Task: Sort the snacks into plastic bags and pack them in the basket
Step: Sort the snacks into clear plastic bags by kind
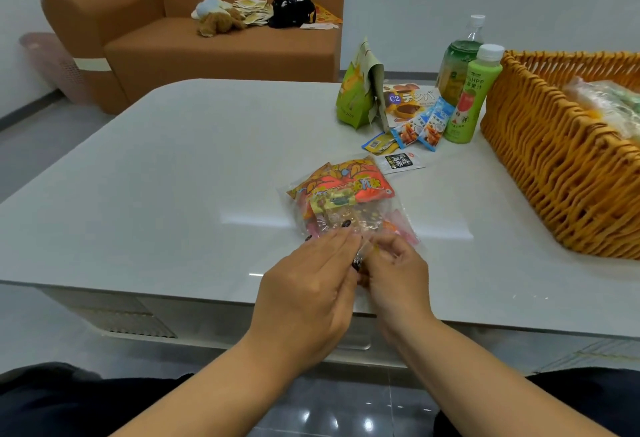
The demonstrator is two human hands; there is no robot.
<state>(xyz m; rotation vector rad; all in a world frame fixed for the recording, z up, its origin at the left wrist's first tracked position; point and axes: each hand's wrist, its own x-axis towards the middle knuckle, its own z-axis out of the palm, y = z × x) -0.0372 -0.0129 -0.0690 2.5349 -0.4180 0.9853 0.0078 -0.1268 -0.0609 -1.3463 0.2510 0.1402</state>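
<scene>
- The left hand [311,284] and the right hand [394,273] were close together, and both pinched the near edge of a clear bag [346,204] with curled fingers.
- The bag, full of orange snacks, lay on the white surface [173,166].
- Loose snacks [412,131] and two bottles [467,90] stood further back, beside the basket [554,159] at the right.
- A brown sofa [207,45] stood behind, against the wall.
</scene>
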